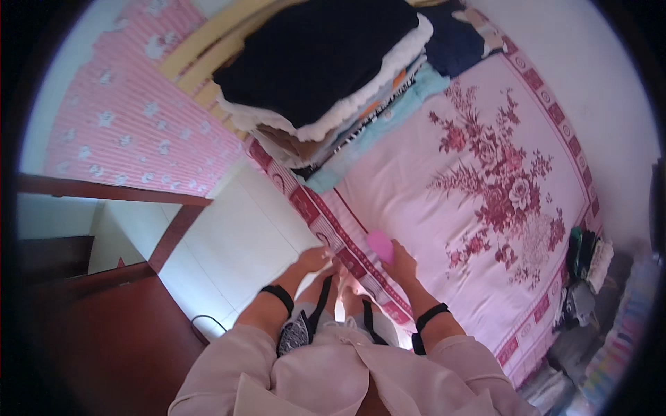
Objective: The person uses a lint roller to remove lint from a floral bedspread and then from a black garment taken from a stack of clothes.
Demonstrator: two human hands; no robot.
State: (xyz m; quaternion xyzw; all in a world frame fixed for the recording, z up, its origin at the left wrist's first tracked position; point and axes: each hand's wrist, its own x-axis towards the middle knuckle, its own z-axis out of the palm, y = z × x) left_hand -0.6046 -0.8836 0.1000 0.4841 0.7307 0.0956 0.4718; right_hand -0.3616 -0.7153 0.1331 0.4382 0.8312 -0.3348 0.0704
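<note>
My right hand (401, 265) is closed around a pink, rounded, flat-looking thing (379, 246) over the near edge of the bed. Its kind I cannot make out, as my fingers cover its lower end. My left hand (316, 259) hangs beside the bed's patterned border, its fingers loosely apart and nothing seen in them. Under the pink thing lies a pink bedsheet (409, 180) printed with dark red flowers. At the far end of the bed rises a tall stack of folded clothes (312, 62), black on top, with white, grey and light blue layers below.
A pink striped cloth with white figures (125, 132) hangs at the left. Below it stands dark red wooden furniture (118, 333) beside the pale tiled floor (236, 229). Small dark and white cloth items (586, 260) lie by the bed's right edge, against the wall.
</note>
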